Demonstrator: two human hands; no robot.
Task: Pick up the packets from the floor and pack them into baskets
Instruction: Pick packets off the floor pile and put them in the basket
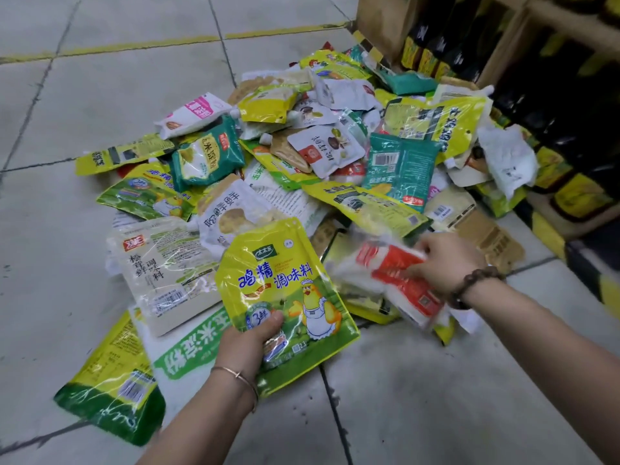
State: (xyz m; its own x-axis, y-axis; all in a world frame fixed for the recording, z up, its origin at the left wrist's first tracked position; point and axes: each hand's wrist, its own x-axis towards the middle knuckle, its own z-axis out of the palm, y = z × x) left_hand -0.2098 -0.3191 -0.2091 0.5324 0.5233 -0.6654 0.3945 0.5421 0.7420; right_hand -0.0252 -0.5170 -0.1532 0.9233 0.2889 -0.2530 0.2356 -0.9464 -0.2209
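Observation:
A big pile of seasoning packets (335,152) covers the tiled floor. My left hand (248,344) grips the lower edge of a yellow packet with a cartoon chicken (285,280), thumb on its front, lifted over the pile's near side. To its right, my right hand (443,263) pinches a red and white packet (389,280), which looks blurred. No basket is in view.
A beige packet (164,270) and a white and green one (191,354) lie left of my left hand; a yellow and green one (114,380) lies nearer. Shelves with dark bottles (523,82) stand at the right. Bare tiles (100,78) stretch to the left and front.

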